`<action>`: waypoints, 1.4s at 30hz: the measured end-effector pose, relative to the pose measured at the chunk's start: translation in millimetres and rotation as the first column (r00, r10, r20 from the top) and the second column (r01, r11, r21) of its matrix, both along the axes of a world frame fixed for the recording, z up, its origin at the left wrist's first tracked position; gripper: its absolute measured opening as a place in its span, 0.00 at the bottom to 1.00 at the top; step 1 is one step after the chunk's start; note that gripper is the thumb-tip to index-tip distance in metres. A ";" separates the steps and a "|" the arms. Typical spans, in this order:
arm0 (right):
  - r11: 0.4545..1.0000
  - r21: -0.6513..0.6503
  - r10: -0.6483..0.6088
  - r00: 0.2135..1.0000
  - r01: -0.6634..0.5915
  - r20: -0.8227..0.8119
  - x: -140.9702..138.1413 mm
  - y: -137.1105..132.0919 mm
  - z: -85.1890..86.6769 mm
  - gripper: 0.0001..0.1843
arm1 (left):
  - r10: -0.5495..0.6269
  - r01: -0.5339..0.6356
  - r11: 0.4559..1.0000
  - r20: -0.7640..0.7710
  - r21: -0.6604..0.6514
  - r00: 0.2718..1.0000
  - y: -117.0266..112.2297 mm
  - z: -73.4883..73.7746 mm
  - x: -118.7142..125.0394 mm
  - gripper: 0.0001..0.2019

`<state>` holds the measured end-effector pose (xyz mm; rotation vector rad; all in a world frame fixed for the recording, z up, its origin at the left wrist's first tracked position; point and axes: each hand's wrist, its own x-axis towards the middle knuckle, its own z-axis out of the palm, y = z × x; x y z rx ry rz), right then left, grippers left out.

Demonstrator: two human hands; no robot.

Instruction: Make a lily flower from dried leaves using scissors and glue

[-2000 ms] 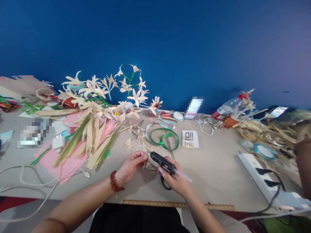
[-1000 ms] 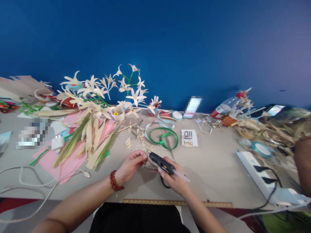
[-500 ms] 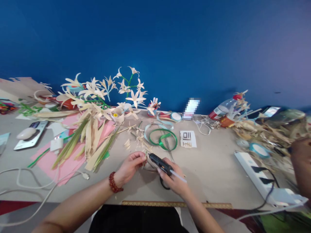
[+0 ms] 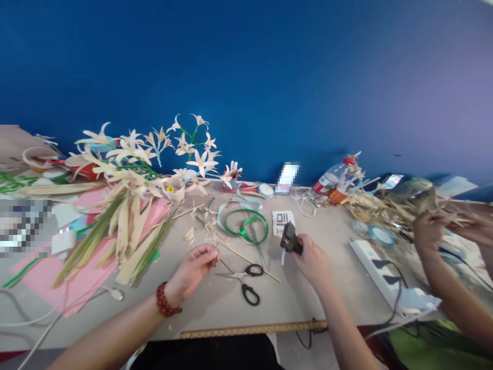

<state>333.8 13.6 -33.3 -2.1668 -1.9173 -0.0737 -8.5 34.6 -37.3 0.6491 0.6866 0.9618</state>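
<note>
My left hand, with a red bead bracelet at the wrist, pinches a small, thin stem-like piece between thumb and fingertips. The piece is mostly hidden by the fingers. My right hand grips a black hot glue gun, a pale glue stick showing from its body. The glue gun is over the table, beside a white paper printed with black marks. Between my hands lie open scissors with black handles and a thin stick. Small pale petal pieces lie beyond my left hand.
Green ribbon lies in loops near the middle. Pale handmade flowers stand at the back left, above husk strips and pink paper. On the right are a power strip and another person's hands handling dry husks.
My right hand has moved the glue gun away from my left hand, to the right, and its nozzle has turned. The scissors now show fully. Another person's hands have come into view at right.
</note>
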 end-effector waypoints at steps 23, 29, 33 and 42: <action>0.503 0.037 0.854 0.490 -0.863 -0.174 -209.5 82.6 25.9 0.09 | 0.400 -0.418 0.863 0.120 0.285 0.908 51.2 29.3 -61.0 0.06; 0.496 -0.064 0.858 0.500 -0.866 -0.121 -251.6 98.8 6.8 0.09 | 0.354 -0.369 0.875 0.105 0.314 0.929 45.1 24.7 -51.7 0.06; 0.519 -0.070 0.838 0.523 -0.852 -0.152 -249.7 96.8 5.7 0.08 | 0.326 -0.339 0.890 0.092 0.305 0.941 43.0 24.3 -50.0 0.06; 0.672 0.105 0.400 0.240 -0.733 -0.885 -173.7 62.9 56.1 0.05 | 0.175 -0.183 0.970 0.065 0.161 0.982 32.1 24.5 -38.5 0.06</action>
